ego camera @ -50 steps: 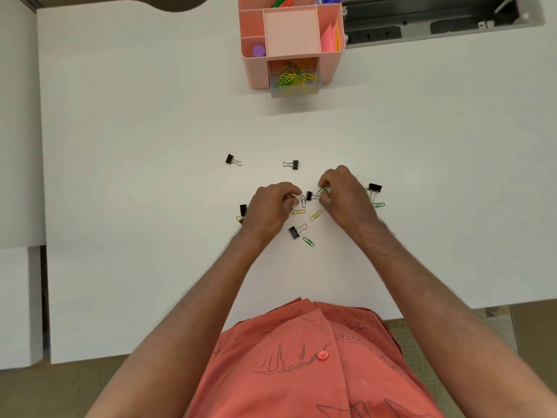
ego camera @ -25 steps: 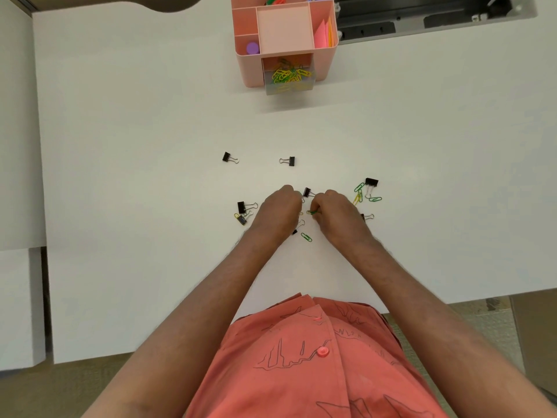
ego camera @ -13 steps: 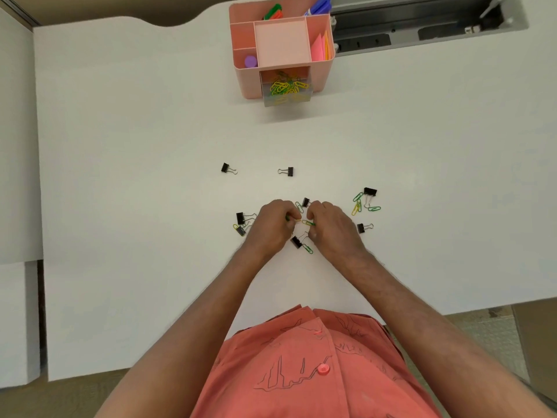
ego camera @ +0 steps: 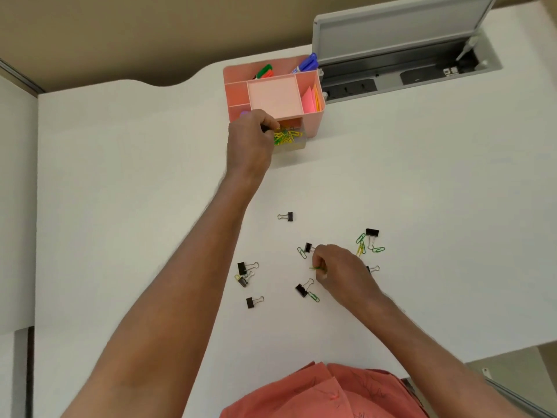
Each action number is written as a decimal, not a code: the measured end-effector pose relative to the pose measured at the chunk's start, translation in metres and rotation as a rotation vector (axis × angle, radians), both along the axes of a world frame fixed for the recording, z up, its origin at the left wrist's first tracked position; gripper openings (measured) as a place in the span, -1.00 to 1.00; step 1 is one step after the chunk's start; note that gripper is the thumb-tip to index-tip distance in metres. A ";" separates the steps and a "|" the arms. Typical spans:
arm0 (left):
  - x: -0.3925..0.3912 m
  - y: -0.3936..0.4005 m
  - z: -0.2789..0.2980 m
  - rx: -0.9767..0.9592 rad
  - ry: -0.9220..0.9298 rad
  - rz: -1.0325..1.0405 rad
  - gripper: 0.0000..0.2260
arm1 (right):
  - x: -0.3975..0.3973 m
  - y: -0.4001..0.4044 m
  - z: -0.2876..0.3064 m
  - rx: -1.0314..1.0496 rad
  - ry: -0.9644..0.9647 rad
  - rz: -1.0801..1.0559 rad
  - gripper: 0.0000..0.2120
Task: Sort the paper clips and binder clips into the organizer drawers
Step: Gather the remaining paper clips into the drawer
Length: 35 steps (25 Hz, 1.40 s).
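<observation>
Looking like an office workstation. Showing a broad white surface with a curved cut-out along its far edge and a recessed cable box at the back, grey lid propped open over power sockets. Sitting beside that box, a pink desk organizer holding markers and coloured sticky notes. Lying scattered on the surface, black binder clips and coloured paper clips. Running behind the surface, a plain beige wall, with white panels at the left.
</observation>
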State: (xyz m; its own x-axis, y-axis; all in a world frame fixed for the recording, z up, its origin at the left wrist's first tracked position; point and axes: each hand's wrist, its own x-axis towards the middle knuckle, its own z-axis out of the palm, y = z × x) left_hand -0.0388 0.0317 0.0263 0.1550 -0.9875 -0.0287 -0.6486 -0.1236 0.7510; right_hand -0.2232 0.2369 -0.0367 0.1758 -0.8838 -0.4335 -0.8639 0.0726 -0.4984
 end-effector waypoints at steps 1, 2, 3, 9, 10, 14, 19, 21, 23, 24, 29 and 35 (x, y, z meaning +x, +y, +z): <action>-0.002 -0.007 -0.004 0.001 -0.042 -0.020 -0.73 | -0.003 -0.006 0.007 0.040 -0.068 -0.076 -0.85; -0.004 -0.010 -0.008 -0.003 -0.076 -0.043 -0.72 | -0.005 -0.015 0.015 0.053 -0.136 -0.145 -0.86; -0.005 -0.010 -0.011 -0.013 -0.098 -0.065 -0.72 | -0.006 -0.025 0.024 0.029 -0.190 -0.196 -0.88; 0.005 0.015 -0.016 -0.096 0.005 -0.078 -0.78 | 0.018 -0.138 0.062 -0.406 -0.183 -0.239 -0.95; 0.008 0.021 -0.015 -0.106 0.016 -0.056 -0.79 | 0.025 -0.159 0.063 -0.470 -0.158 -0.218 -0.94; 0.022 0.069 -0.015 -0.034 0.089 0.032 -0.81 | 0.045 -0.210 0.055 -0.585 0.007 -0.096 -0.84; 0.037 0.148 -0.038 0.130 0.160 0.092 -0.82 | 0.040 -0.208 0.043 -0.591 -0.127 -0.148 -0.85; 0.036 0.176 -0.048 0.217 0.134 0.063 -0.82 | 0.034 -0.181 0.039 -0.549 -0.229 -0.214 -0.88; 0.036 0.202 -0.057 0.265 0.032 -0.029 -0.81 | 0.027 -0.141 0.031 -0.479 -0.270 -0.241 -0.90; 0.037 0.213 -0.061 0.276 -0.036 -0.071 -0.79 | 0.023 -0.119 0.025 -0.438 -0.277 -0.236 -0.91; 0.053 0.245 -0.071 0.302 -0.415 -0.160 -0.71 | 0.012 -0.021 -0.003 -0.331 -0.104 -0.066 -0.87; 0.058 0.244 -0.068 0.303 -0.407 -0.121 -0.64 | 0.012 -0.008 -0.023 -0.320 0.087 0.040 -0.78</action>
